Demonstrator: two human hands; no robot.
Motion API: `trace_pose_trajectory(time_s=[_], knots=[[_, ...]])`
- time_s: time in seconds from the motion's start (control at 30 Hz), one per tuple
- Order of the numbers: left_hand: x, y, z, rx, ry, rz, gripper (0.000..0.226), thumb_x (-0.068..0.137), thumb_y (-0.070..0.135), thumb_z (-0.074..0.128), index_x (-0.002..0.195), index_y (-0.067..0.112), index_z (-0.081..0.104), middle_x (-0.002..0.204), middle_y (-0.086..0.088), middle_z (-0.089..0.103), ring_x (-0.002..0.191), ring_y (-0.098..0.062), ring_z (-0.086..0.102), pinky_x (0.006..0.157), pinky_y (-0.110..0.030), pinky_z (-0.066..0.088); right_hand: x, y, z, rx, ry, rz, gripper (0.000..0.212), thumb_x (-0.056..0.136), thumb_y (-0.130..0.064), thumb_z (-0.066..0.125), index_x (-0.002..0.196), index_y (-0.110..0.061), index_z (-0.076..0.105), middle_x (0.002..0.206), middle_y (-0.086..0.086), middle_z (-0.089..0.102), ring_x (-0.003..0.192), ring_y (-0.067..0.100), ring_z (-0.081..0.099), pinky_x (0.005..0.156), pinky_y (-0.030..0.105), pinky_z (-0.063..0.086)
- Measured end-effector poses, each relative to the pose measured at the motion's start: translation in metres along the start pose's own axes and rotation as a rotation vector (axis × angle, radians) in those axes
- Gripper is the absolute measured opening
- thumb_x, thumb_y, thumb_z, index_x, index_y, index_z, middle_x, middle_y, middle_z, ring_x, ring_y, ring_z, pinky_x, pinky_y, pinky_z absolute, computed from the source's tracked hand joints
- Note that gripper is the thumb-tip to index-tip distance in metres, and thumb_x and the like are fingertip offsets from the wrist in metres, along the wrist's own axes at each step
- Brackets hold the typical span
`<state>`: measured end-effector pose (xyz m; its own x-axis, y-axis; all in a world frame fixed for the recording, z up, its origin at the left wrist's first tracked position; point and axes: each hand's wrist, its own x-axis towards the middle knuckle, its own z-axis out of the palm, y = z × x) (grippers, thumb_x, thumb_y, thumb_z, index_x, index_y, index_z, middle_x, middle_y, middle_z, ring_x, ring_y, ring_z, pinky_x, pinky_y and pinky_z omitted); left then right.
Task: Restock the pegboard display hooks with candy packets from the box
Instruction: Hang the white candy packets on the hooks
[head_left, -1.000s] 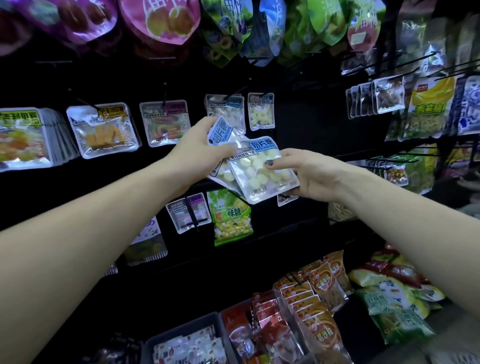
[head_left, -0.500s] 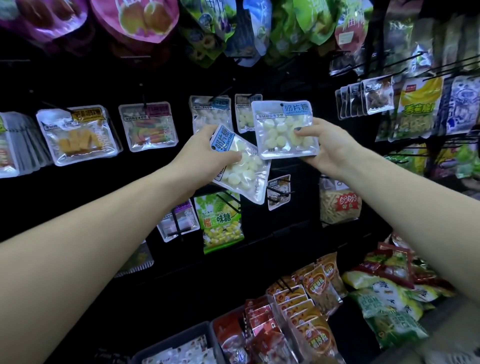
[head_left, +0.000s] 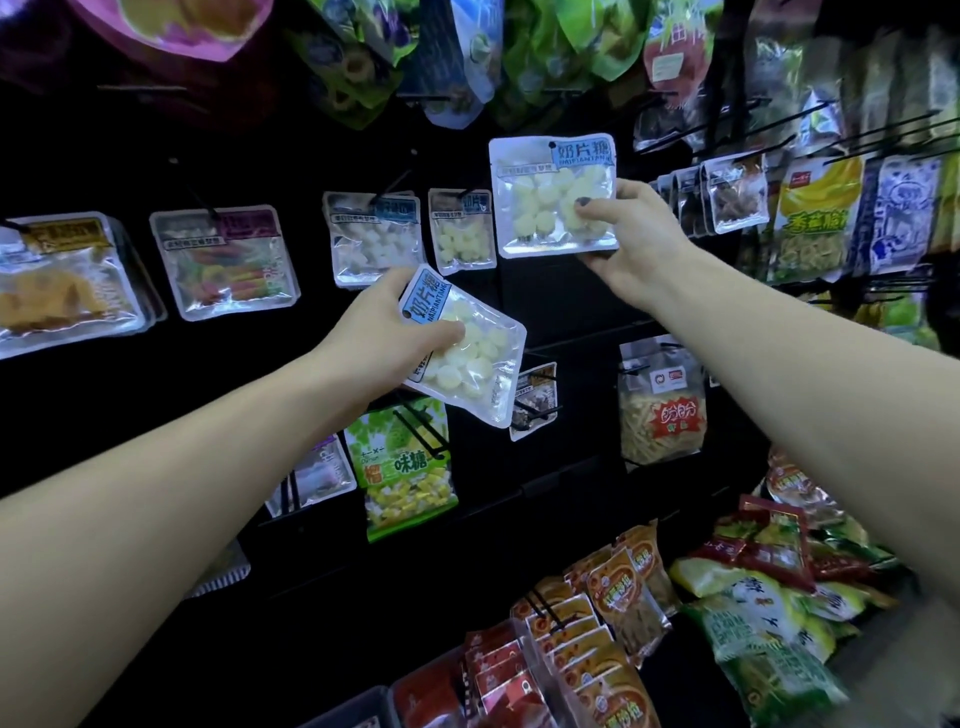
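Head view: right hand (head_left: 636, 244) and left hand (head_left: 382, 338) each pinch 1 candy packet (head_left: 553, 200).

Right hand (head_left: 641, 244) pinching candy packet (head_left: 553, 195) upright at pegboard (head_left: 561, 301), left hand (head_left: 384, 332) gripping tilted packet (head_left: 467, 348)

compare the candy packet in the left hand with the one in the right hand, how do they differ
The right hand holds its packet upright and high, label level along the top; the left hand holds its packet lower and tilted, label running up the side. The right hand pinches its packet at the lower right corner, while the left hand's thumb lies across its packet's middle. Both are clear pouches of pale round candies with the same blue label.
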<state>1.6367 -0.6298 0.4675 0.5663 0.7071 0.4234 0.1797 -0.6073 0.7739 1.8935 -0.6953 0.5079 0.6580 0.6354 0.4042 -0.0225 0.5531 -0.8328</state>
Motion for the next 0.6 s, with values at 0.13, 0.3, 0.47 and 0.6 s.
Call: trace_pose_trajectory(time_s=[0.13, 0.3, 0.47, 0.6], knots=[[0.006, -0.005, 0.004, -0.009, -0.002, -0.006, 0.04, 0.092, 0.022, 0.079, 0.12, 0.036, 0.055, 0.115, -0.003, 0.072, 0.104, -0.03, 0.073, 0.095, -0.052, 0.06, 0.013, 0.002, 0.007, 0.011, -0.01, -0.012, 0.043, 0.086, 0.003, 0.069, 0.128, 0.0, 0.059, 0.117, 0.013, 0.075, 0.101, 0.029, 0.076, 0.072, 0.038, 0.062], [0.009, -0.012, 0.004, -0.013, -0.012, -0.011, 0.043, 0.093, 0.023, 0.079, 0.126, 0.034, 0.055, 0.116, -0.002, 0.071, 0.104, -0.028, 0.073, 0.094, -0.048, 0.06, 0.022, 0.006, 0.007, 0.004, 0.006, -0.01, 0.039, 0.087, 0.003, 0.067, 0.126, -0.002, 0.064, 0.116, 0.012, 0.075, 0.099, 0.027, 0.077, 0.07, 0.035, 0.061], [0.013, -0.014, 0.006, -0.04, -0.011, -0.016, 0.041, 0.093, 0.021, 0.079, 0.126, 0.031, 0.057, 0.116, -0.003, 0.072, 0.102, -0.027, 0.074, 0.094, -0.047, 0.061, 0.031, 0.008, 0.009, -0.026, 0.033, 0.009, 0.034, 0.088, 0.002, 0.072, 0.122, -0.003, 0.066, 0.111, 0.012, 0.076, 0.095, 0.026, 0.077, 0.065, 0.03, 0.061], [0.019, -0.017, 0.006, -0.046, -0.009, -0.018, 0.04, 0.091, 0.021, 0.08, 0.123, 0.031, 0.057, 0.114, -0.004, 0.072, 0.103, -0.029, 0.074, 0.091, -0.045, 0.06, 0.047, 0.021, 0.019, -0.057, 0.043, 0.03, 0.037, 0.085, 0.001, 0.075, 0.121, -0.003, 0.067, 0.11, 0.012, 0.077, 0.095, 0.027, 0.078, 0.076, 0.036, 0.064]])
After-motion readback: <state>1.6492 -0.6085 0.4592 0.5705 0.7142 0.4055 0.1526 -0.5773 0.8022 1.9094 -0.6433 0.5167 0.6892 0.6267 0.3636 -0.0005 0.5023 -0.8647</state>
